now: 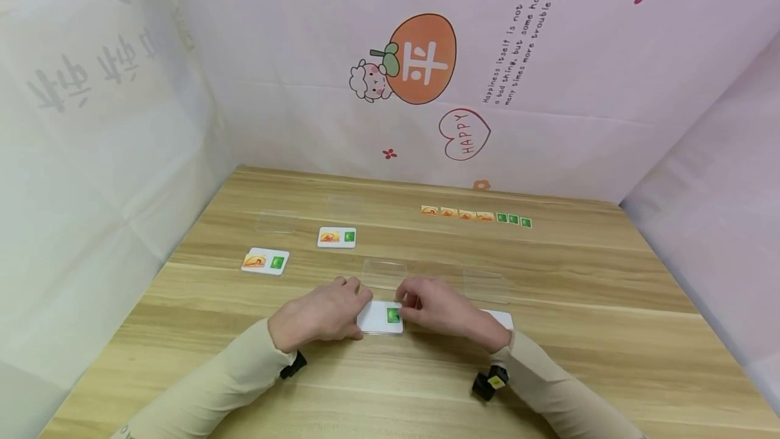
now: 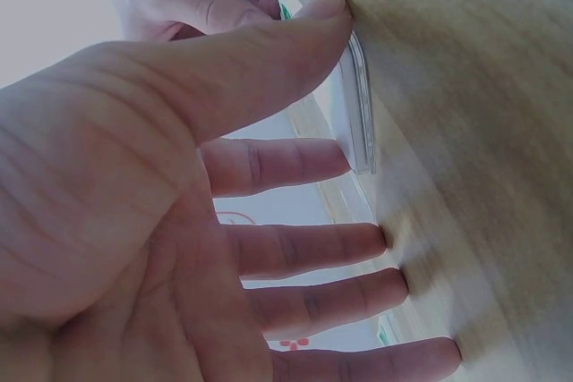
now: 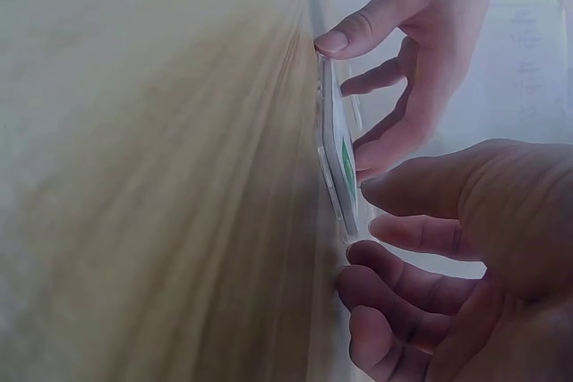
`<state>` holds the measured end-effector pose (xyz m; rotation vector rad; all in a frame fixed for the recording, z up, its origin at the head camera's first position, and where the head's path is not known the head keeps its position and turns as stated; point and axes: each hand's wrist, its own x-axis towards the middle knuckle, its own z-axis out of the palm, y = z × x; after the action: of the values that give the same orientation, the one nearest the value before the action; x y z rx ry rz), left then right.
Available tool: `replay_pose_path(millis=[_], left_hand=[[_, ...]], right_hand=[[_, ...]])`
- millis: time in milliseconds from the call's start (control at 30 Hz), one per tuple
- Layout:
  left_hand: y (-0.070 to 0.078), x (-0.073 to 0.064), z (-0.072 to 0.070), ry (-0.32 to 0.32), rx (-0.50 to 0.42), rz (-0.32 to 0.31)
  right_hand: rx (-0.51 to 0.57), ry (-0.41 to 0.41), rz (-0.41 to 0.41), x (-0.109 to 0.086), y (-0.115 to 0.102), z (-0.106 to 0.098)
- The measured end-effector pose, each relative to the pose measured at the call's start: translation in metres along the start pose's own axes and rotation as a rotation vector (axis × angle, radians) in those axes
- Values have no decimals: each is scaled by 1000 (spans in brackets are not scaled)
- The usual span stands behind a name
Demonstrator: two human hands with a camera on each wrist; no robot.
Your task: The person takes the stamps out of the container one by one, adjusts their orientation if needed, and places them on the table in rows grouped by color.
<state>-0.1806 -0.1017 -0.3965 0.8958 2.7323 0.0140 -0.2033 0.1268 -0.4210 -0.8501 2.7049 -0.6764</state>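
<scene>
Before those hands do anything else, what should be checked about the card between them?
1. Left hand at the white card: ok, thumb and index finger are at its left end.
2. Green sticker on that card: ok, near its right end.
3. Orange picture beside it: probably not ok if it should match the lower left card and upper left card; none shows.
4. Spares in sight: ok, four orange stickers and three green stickers lie in a row farther back.
5. Right hand pressing the sticker firmly: cannot tell; its fingertips are at that end.
</scene>
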Motion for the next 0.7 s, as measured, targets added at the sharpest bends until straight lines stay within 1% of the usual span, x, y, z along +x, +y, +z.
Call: replay_pose_path(millis=[167,467,600,700], left_hand=[[0,0,0,-3,-4,-3],[0,0,0,1,-4,-4],[0,0,0,0,-2,-5],[0,0,0,0,-4,-2]], right_hand=[[-19,-2,-14,0,0,1],[-36,-12,-76,-1,-3,4],[-33,-13,-71,-1,-4,5],[-25,-19,-52,-2,-4,6]])
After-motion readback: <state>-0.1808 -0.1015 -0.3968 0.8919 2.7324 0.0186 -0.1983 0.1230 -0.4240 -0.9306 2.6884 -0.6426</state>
